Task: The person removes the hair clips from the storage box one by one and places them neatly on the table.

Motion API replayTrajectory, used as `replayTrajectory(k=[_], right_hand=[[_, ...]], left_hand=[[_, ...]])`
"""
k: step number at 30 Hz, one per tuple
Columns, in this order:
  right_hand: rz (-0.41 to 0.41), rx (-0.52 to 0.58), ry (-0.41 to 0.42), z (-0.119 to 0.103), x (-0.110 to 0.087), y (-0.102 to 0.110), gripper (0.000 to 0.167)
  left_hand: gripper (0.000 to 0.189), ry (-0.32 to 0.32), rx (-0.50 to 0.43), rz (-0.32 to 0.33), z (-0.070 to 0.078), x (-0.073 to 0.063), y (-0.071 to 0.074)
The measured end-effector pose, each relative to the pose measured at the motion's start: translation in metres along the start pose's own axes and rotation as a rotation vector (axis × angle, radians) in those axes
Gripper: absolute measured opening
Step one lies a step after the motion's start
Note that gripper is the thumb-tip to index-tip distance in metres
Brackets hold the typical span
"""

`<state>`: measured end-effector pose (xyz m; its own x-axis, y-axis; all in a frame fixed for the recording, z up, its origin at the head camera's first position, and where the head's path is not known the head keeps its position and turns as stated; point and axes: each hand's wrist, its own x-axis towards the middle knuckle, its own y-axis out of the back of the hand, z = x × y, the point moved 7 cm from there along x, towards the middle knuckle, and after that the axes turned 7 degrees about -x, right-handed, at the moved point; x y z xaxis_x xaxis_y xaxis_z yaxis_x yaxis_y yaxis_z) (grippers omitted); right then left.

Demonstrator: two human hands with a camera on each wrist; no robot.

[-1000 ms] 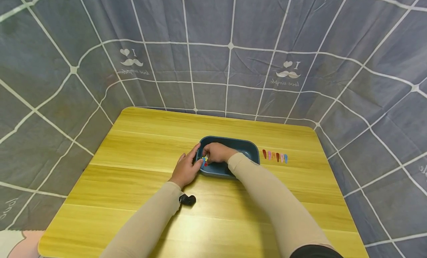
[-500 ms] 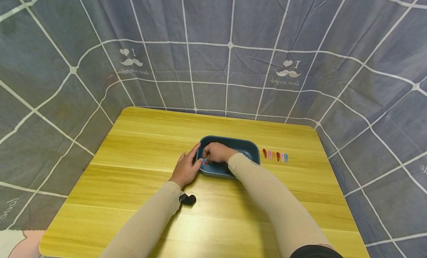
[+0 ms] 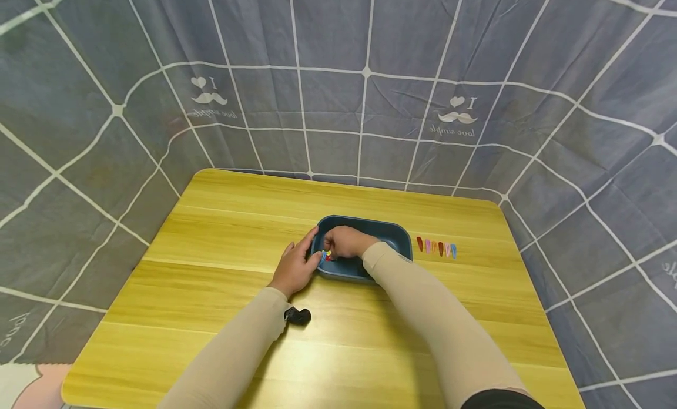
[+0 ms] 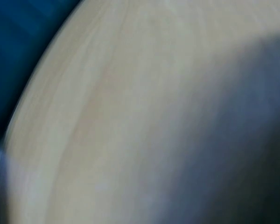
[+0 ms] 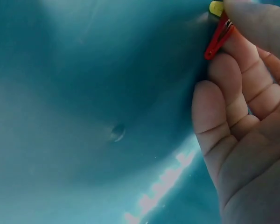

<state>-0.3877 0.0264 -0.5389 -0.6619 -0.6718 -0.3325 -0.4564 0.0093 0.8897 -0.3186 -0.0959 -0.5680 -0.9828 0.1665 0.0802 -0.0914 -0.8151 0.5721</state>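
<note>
- Setting: a yellow wooden table (image 3: 222, 221) enclosed on three sides by a grey grid-patterned cloth (image 3: 328, 50).
- Near edge, left of centre: a small black object (image 3: 298, 316) lies on the table beside the left forearm; it cannot be identified further.
- Left hand (image 3: 293, 268): rests against the left outer wall of the dark blue basin (image 3: 394, 231), fingers fairly straight, steadying it rather than gripping. The left wrist view is too blurred to confirm contact detail.
- Right hand (image 3: 346, 242): reaches inside the basin at its left end, fingers curled. The right wrist view shows the red hair clip (image 5: 218, 39) pinched at the fingertips (image 5: 256, 21), with a yellow piece (image 5: 216, 7) just above it.
- Right of the basin: a row of hair clips (image 3: 436, 247) lies on the table, apart from it.
- Risk, pinch: the hold is on a thin, smooth clip at the fingertips only; it could slip and drop into the basin.
- Risk, basin: a sideways push from either hand could slide the basin toward the row and disturb it.
</note>
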Motion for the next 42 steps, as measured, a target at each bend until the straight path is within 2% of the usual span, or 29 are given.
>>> replayTrajectory(k=[15, 23, 33, 42], right_hand=[[-0.073, 0.028, 0.044, 0.0, -0.01, 0.004, 0.012], [-0.052, 0.032, 0.027, 0.006, -0.011, 0.006, 0.027], [-0.012, 0.058, 0.035, 0.008, -0.016, 0.015, 0.025], [-0.009, 0.123, -0.014, 0.012, -0.02, 0.018, 0.025]], left_hand=[[0.066, -0.018, 0.008, 0.023, 0.001, 0.002, -0.001], [0.065, -0.012, 0.004, 0.018, 0.002, 0.001, 0.0], [0.065, -0.007, 0.011, 0.008, 0.003, -0.001, 0.0], [0.065, -0.017, 0.017, 0.01, 0.003, -0.001, 0.0]])
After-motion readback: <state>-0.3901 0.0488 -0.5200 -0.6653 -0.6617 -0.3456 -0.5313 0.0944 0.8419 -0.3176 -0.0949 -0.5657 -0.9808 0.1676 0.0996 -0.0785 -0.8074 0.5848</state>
